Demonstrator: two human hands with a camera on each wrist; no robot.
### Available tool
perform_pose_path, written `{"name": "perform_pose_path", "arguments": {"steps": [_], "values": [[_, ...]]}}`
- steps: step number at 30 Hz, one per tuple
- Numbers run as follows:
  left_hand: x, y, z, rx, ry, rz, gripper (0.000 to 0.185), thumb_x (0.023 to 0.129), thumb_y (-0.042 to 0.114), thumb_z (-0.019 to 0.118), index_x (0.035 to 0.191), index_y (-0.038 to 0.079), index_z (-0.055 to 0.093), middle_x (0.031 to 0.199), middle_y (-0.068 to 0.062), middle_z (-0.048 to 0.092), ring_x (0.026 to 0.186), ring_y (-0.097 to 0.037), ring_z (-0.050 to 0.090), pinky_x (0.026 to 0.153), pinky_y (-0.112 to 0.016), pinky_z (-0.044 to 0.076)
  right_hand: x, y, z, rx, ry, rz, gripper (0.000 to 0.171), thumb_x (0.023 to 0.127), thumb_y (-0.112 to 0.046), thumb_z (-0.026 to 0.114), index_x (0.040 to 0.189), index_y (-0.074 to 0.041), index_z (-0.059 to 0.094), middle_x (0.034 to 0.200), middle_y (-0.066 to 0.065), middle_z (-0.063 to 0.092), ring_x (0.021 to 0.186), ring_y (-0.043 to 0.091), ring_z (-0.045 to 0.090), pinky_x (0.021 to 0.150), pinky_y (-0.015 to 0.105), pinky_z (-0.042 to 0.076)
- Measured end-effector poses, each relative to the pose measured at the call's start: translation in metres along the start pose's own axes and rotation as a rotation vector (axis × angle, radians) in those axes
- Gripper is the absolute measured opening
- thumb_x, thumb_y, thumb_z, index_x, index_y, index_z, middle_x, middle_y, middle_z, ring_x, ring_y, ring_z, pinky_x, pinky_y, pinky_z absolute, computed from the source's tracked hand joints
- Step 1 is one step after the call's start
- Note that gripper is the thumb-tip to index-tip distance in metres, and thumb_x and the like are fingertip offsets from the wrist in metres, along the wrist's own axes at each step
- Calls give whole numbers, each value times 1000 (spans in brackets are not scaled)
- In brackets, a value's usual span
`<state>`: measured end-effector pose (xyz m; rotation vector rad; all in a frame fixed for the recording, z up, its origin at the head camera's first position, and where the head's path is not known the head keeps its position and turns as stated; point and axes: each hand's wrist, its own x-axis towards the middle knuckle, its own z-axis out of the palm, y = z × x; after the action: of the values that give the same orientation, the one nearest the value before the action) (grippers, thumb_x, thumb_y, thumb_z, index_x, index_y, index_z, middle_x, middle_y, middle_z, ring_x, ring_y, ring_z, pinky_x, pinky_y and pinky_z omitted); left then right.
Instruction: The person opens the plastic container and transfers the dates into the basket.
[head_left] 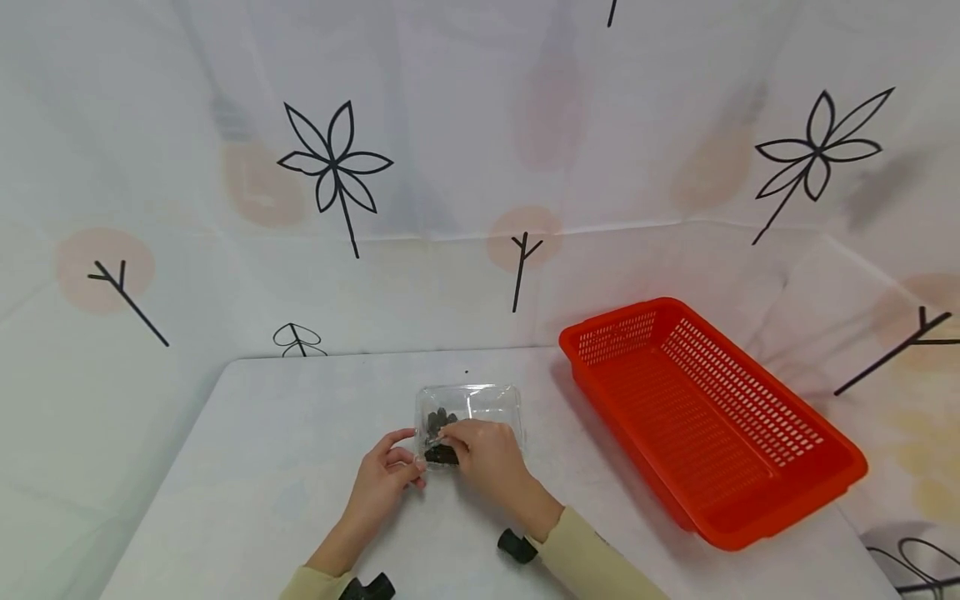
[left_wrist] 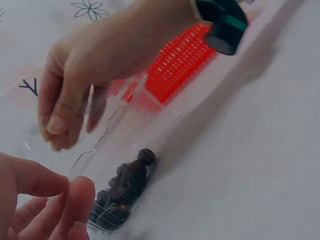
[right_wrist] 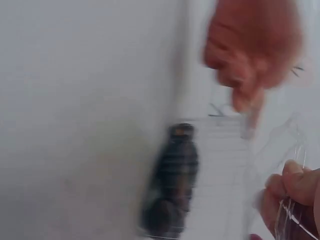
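While both hands meet over it, the clear plastic clamshell box (head_left: 471, 410) sits on the white table (head_left: 262, 467) near its middle, well left of the red slotted basket (head_left: 712, 417). From the head view the box looks glossy and see-through, with a heap of small dark pieces (head_left: 437, 421) in its left part. The right hand (head_left: 487, 454) lies over the near edge, fingertips bent down onto the plastic; the left hand (head_left: 382, 479) curls beside the box's left corner, thumb and forefinger close together at the rim.

Seen from the left wrist, the box's thin ribbed lid edge (left_wrist: 107, 132) stands raised, and the dark lumps (left_wrist: 122, 190) lie bunched against one wall. The right hand (left_wrist: 95, 65) hovers above with fingers drooping, narrowly spread; whether it actually grips the lid I cannot tell. Left fingertips (left_wrist: 75, 200) pinch together at the near corner.

Through the right wrist camera everything smears: dark pieces (right_wrist: 172, 180) blurred, the left hand (right_wrist: 252, 55) a pink blot, right fingertips (right_wrist: 292, 185) cut off at the edge.
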<state>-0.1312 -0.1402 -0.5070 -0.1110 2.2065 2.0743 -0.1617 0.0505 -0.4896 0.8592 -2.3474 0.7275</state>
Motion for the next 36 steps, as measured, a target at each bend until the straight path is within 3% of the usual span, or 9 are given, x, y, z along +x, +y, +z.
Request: {"name": "perform_pose_path", "arguments": {"steps": [16, 26, 36], "values": [[1, 2, -1, 45, -3, 1, 48, 88, 1, 69, 134, 2, 55, 83, -10, 67, 63, -25, 67, 64, -32, 51, 2, 0, -7, 58, -18, -2, 19, 79, -12, 85, 97, -13, 79, 91, -1, 75, 84, 11, 70, 71, 28, 56], [8, -2, -1, 94, -31, -5, 43, 90, 4, 70, 131, 2, 59, 81, -5, 65, 67, -22, 61, 64, -32, 54, -6, 3, -13, 106, 21, -27, 29, 77, -15, 87, 104, -10, 78, 106, 0, 73, 100, 14, 68, 85, 31, 54], [10, 1, -5, 105, -62, 14, 43, 89, 0, 70, 130, 1, 60, 80, -5, 65, 68, -21, 61, 64, -31, 52, -23, 17, -21, 43, 61, -42, 36, 71, -12, 90, 104, -9, 78, 108, 0, 72, 102, 14, 67, 82, 31, 55]]}}
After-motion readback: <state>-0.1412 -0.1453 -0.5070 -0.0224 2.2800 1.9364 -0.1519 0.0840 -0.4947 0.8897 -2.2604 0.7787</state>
